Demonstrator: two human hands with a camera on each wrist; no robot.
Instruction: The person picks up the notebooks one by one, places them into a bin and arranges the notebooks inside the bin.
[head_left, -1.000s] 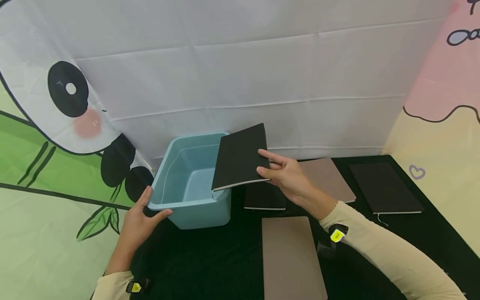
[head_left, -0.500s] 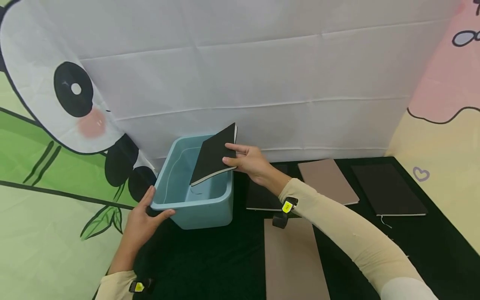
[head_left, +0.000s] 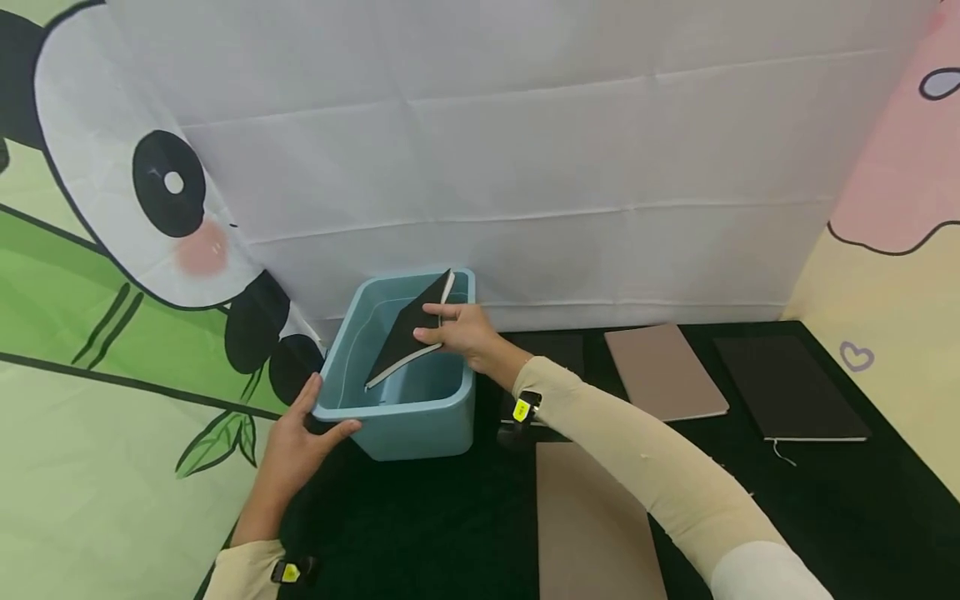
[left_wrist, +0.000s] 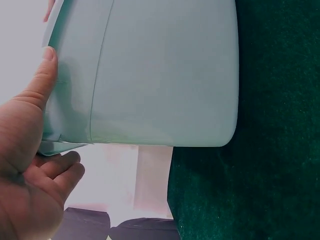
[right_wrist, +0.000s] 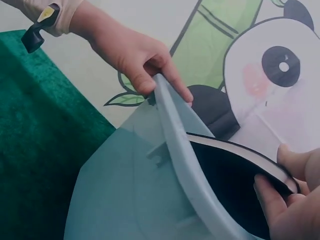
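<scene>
A light blue plastic bin (head_left: 420, 429) stands at the table's left. My left hand (head_left: 296, 450) grips its near left corner, thumb on the outer front wall and fingers at the left rim. In the left wrist view the thumb (left_wrist: 42, 80) lies along that wall and the other fingers are bent by the rim. My right hand (head_left: 468, 337) pinches a black notebook (head_left: 405, 332) by its right edge. The notebook is steeply tilted, its lower part inside the bin's opening. In the right wrist view its white page edge (right_wrist: 235, 150) shows above the bin's rim (right_wrist: 182, 155).
On the dark green cloth (head_left: 420, 525) lie a near pinkish-brown notebook (head_left: 585, 533), another pinkish-brown notebook (head_left: 663, 371) behind it, and a black notebook (head_left: 787, 387) at right. Another black notebook (head_left: 551, 350) is partly covered by my right arm. A white printed sheet (head_left: 540, 167) hangs behind.
My right hand has carried the black notebook leftward from over the bin's right rim, tilting it more steeply and lowering it into the opening. My left hand stays on the bin's corner.
</scene>
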